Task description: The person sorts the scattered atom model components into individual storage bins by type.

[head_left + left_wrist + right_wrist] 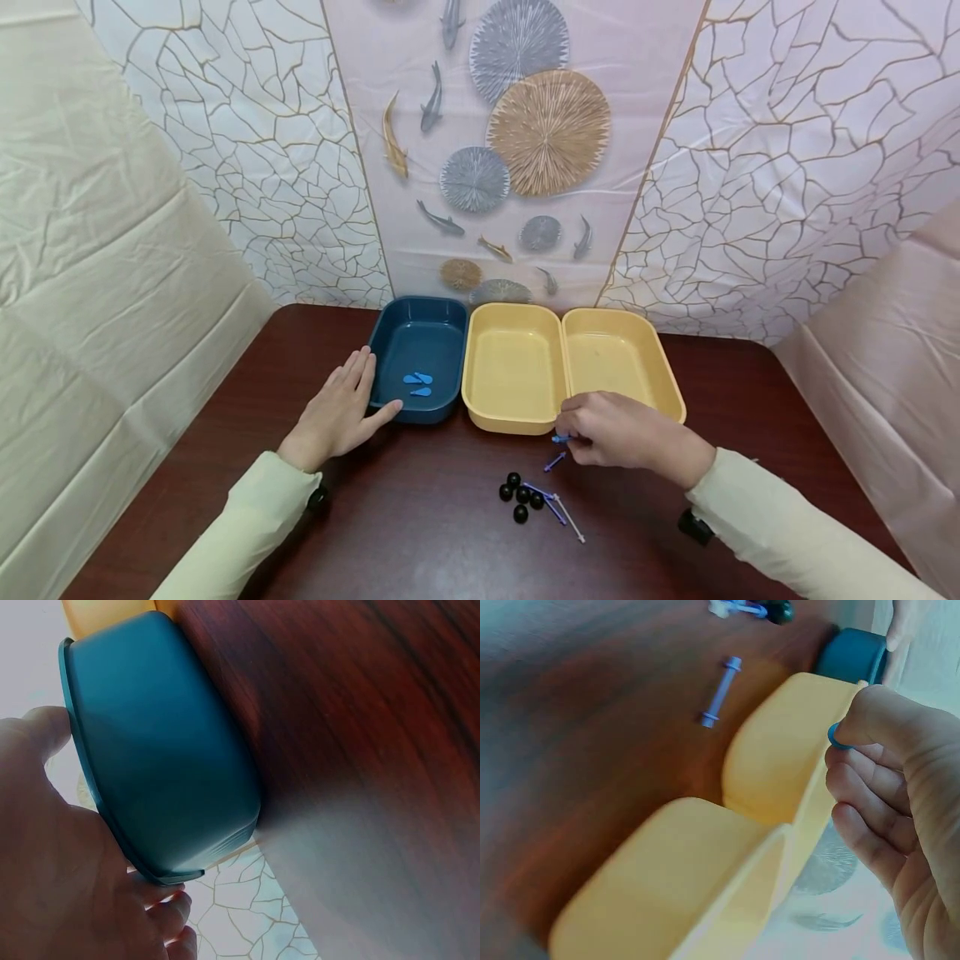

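My left hand (pixel 337 414) rests on the left front corner of a dark blue tray (pixel 423 414), its fingers and thumb spread along the rim. Three light blue drop-shaped pieces (pixel 422 392) lie inside that tray. At the front edge of the yellow trays, my right hand (pixel 622 429) pinches a small blue piece (pixel 838 736) between thumb and index finger; most of the piece is hidden. Just below this hand, a short purple rod (pixel 555 462) lies on the table, apart from the others.
Several black balls (pixel 522 495) sit together near the table's middle, beside more purple rods (pixel 556 510) and a white rod (pixel 570 521). A middle yellow tray (pixel 513 425) and a right yellow tray (pixel 670 375) stand beside the blue one. Patterned cloth (pixel 300 167) hangs behind.
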`<state>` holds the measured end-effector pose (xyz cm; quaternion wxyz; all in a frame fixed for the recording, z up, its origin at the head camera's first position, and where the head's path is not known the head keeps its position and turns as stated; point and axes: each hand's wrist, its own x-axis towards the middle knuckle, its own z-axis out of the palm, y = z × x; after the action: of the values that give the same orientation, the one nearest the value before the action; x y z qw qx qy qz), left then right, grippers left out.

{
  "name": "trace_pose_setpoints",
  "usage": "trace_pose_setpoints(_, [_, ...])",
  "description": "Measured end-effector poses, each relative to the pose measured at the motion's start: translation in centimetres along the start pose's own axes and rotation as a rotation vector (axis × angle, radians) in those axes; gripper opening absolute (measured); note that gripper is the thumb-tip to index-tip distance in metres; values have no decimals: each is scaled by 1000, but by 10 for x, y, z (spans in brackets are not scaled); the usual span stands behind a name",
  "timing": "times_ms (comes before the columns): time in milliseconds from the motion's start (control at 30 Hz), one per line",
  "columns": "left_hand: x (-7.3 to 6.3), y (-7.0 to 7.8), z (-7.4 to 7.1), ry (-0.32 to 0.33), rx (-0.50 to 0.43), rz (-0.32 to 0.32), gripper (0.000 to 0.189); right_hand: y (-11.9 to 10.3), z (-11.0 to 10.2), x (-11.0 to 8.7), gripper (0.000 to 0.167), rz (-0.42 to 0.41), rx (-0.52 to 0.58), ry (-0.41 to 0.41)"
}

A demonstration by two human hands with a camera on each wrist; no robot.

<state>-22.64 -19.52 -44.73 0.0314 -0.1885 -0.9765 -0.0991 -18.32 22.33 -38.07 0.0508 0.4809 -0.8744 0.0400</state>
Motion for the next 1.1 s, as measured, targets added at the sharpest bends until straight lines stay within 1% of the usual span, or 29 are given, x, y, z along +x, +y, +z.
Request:
trace_pose_setpoints(167, [0,-1,0,1,-1,-1,95,2,-13,17,26,-16,-5,-11])
trace_pose_setpoints(267, [0,-1,0,1,0,-3,95,3,-21,27,27,-28,-16,-17])
trace_pose_setpoints(533, [0,-1,0,4,-3,0,95,8,-35,52,21,2,0,-61])
trace_pose_setpoints(667, [1,0,0,6,0,-1,95,14,-38,66,20,16,19,-75])
trace_pose_setpoints(833, [1,-1,0,7,4,0,95,20,-38,85,20,13,43,-62])
trace_pose_setpoints(1100, [1,0,0,6,-2,-4,95,25,-34,118,25,20,59,-48])
